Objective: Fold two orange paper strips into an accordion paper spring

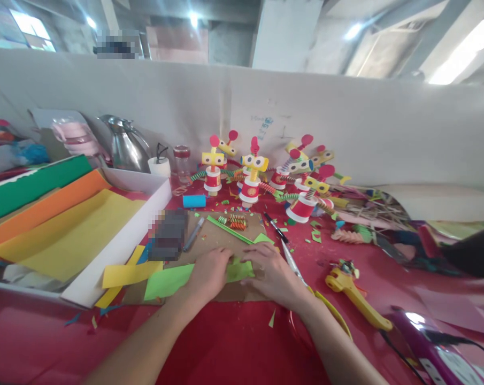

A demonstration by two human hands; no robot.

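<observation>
A strip of bright green paper (169, 280) lies across a brown cardboard sheet (229, 293) in front of me. My left hand (210, 271) is closed on the paper near its middle, fingertips bent down onto it. At the strip's right end, my right hand (270, 271) has its fingers apart, thumb near the paper edge. Just beyond my hands are a narrow green strip (230, 230) and small coiled paper springs (237, 222). A grey pen (193, 234) rests left of them. Scissors (293, 262) lie beside my right hand, their handles partly under my forearm.
Several paper-cup robot figures (250, 190) stand along the back. On the left is a white box (119, 238) of coloured paper, with yellow strips (131, 274) beside it. A yellow tool (358, 299) and a purple device (434, 347) are at right. A steel jug (125, 147) stands behind.
</observation>
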